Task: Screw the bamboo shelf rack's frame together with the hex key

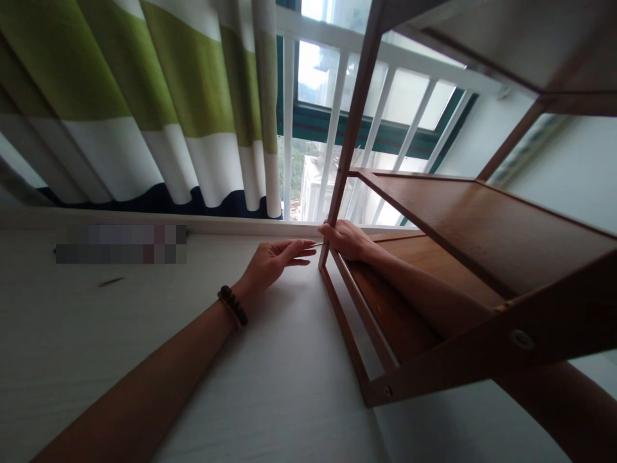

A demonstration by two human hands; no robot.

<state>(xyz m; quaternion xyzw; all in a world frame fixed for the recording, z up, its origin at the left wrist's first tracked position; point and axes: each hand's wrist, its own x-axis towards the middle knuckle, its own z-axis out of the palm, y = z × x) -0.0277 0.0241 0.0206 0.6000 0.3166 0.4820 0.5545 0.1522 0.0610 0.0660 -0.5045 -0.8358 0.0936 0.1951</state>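
A brown wooden shelf rack stands tilted across the right side, with several flat boards between its posts. My left hand, with a dark beaded bracelet at the wrist, comes in from the lower left. Its fingers pinch a thin metal rod, whose tip meets the outer side of a rack post; the rod's other end is hidden in the fingers. Through the rack's frame reaches my right arm, and my right hand is wrapped round that same post, right beside the rod's tip.
The rack rests by a pale wood-grain surface. On this surface lie a small thin object and a pixelated item I cannot make out. Behind are a green-and-white curtain, white railing bars and a window.
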